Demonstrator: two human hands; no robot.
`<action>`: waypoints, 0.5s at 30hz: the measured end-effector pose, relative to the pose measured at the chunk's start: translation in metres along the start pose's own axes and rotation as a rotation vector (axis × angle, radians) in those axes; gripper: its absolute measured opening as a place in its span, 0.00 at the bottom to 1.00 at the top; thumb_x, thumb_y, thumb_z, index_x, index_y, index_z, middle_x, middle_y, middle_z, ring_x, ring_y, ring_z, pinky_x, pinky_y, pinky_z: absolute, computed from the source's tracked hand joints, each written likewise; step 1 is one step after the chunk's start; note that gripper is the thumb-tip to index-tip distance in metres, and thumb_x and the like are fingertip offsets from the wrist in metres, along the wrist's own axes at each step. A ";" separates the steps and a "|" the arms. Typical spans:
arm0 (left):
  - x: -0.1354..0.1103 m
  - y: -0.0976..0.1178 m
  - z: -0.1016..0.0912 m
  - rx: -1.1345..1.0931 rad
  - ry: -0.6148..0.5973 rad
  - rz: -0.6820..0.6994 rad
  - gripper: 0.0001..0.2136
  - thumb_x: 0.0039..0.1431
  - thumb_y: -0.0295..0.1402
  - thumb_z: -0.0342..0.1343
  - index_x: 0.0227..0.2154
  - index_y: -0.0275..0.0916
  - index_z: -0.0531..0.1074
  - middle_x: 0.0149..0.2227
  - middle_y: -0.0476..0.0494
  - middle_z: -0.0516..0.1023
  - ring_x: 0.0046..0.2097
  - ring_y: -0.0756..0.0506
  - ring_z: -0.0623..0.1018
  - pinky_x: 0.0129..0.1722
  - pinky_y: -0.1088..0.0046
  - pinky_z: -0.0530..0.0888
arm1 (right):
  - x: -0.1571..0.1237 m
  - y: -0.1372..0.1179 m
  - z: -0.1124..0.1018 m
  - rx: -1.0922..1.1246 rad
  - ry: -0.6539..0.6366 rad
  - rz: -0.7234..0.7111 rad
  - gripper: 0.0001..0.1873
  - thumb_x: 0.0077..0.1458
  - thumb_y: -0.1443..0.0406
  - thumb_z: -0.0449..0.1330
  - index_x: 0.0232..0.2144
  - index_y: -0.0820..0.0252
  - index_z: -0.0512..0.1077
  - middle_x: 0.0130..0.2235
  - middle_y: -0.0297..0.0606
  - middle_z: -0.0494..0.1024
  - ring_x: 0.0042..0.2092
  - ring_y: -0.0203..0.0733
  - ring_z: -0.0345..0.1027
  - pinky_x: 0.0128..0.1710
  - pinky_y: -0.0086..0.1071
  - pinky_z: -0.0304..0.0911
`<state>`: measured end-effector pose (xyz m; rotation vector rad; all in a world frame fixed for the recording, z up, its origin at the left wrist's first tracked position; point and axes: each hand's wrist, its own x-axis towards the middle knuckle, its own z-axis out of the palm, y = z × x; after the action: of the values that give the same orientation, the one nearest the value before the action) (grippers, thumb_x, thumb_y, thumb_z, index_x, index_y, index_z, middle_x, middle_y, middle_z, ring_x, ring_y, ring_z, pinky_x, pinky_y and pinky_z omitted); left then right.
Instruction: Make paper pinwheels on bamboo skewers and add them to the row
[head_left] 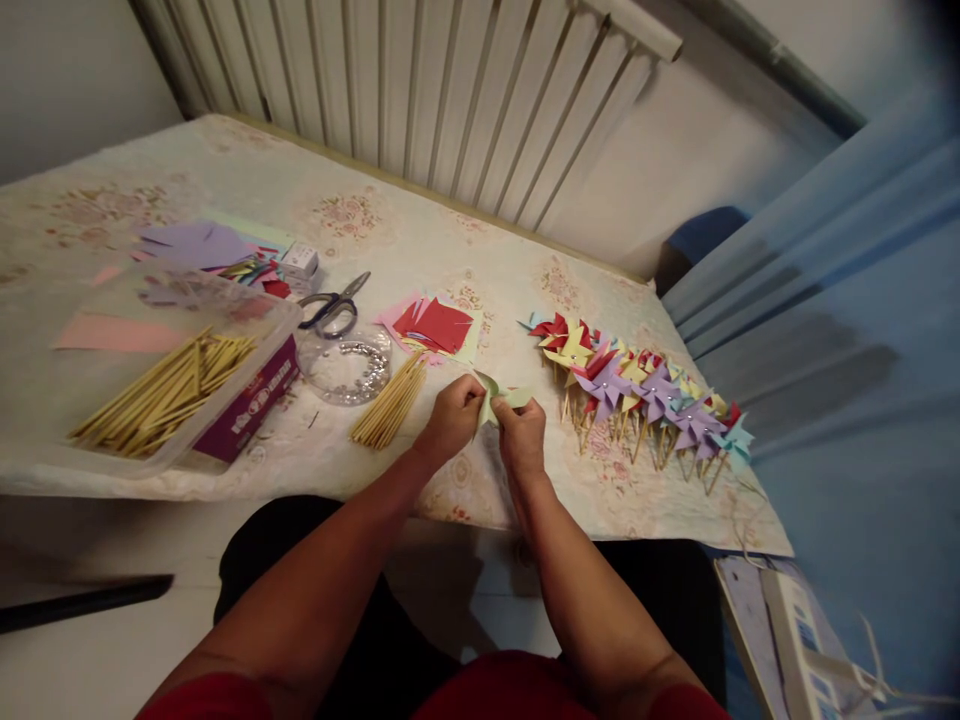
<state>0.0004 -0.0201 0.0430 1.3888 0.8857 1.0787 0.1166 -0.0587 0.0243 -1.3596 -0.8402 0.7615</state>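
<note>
Between my hands, just above the table, is a pale green paper pinwheel (489, 402) with its blades partly folded. My left hand (456, 410) pinches its left side, fingers closed on the paper. On the other side my right hand (523, 430) grips it, thumb pressed near the middle. A bundle of thin wooden sticks (388, 402) lies left of my left hand. Behind that sits a stack of cut paper squares (442, 326), red on top. To the right of my hands, finished pinwheels (606, 384) on sticks lie in a long row, purple, yellow, red and blue.
A clear plastic bin (281, 325) with many sticks (176, 385) stands at left. Near it are a round clear dish (319, 375) of shiny pins, scissors (337, 308), small white boxes (300, 262) and purple paper (199, 245). A radiator (405, 90) borders the back; a blue curtain (847, 350) hangs right.
</note>
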 end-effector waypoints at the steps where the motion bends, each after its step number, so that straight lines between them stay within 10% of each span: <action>1: -0.001 0.000 0.001 0.005 0.002 0.005 0.06 0.52 0.26 0.53 0.22 0.38 0.65 0.23 0.54 0.65 0.28 0.51 0.64 0.29 0.75 0.62 | 0.000 0.001 0.000 -0.001 0.005 0.003 0.14 0.44 0.60 0.66 0.33 0.62 0.74 0.30 0.32 0.76 0.30 0.35 0.64 0.34 0.30 0.62; 15: -0.002 -0.006 0.000 -0.193 -0.136 -0.287 0.02 0.52 0.27 0.54 0.26 0.37 0.67 0.21 0.53 0.69 0.23 0.53 0.68 0.25 0.78 0.64 | 0.011 -0.005 -0.007 0.198 -0.048 0.156 0.15 0.36 0.63 0.68 0.30 0.60 0.73 0.28 0.30 0.78 0.27 0.34 0.66 0.33 0.31 0.63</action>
<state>0.0002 -0.0213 0.0369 1.1221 0.8287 0.8178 0.1278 -0.0530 0.0294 -1.2437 -0.6821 0.9762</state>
